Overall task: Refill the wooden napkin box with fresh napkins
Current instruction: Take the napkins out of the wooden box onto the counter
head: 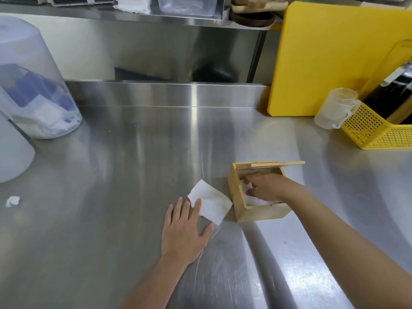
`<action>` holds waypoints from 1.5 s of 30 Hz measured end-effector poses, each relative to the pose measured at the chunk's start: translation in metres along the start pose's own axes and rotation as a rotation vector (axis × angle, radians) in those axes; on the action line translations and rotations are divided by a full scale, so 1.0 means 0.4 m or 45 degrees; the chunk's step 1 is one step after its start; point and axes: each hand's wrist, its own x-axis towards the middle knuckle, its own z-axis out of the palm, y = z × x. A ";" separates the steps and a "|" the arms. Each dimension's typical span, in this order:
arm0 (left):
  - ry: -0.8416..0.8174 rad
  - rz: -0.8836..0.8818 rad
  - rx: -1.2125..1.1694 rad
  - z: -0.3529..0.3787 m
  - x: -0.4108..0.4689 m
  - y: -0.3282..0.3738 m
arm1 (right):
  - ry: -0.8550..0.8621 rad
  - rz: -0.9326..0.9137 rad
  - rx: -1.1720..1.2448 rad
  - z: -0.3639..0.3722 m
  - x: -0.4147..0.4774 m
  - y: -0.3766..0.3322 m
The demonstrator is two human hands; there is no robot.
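Two hands: left hand [185,228] flat on napkin [210,201]; right hand [265,188] curled inside wooden box [256,212].

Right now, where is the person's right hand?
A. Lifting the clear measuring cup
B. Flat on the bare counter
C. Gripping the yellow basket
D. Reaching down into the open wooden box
D: the right hand is down inside the open wooden box, fingers among the white napkins there, while the left hand presses a loose napkin on the counter beside the box.
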 end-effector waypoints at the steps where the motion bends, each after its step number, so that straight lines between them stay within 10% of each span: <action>1: 0.001 -0.002 -0.005 -0.001 -0.001 -0.001 | 0.031 -0.018 0.032 -0.013 -0.017 -0.010; 12: 0.003 -0.175 -0.052 -0.020 -0.022 -0.075 | 0.205 -0.309 0.092 -0.044 -0.097 -0.212; 30: 0.047 -0.215 -0.001 -0.019 -0.034 -0.124 | 0.113 0.268 0.358 0.094 0.109 -0.265; 45: 0.082 -0.247 -0.014 -0.017 -0.022 -0.103 | 0.190 -0.302 0.777 -0.013 -0.085 -0.162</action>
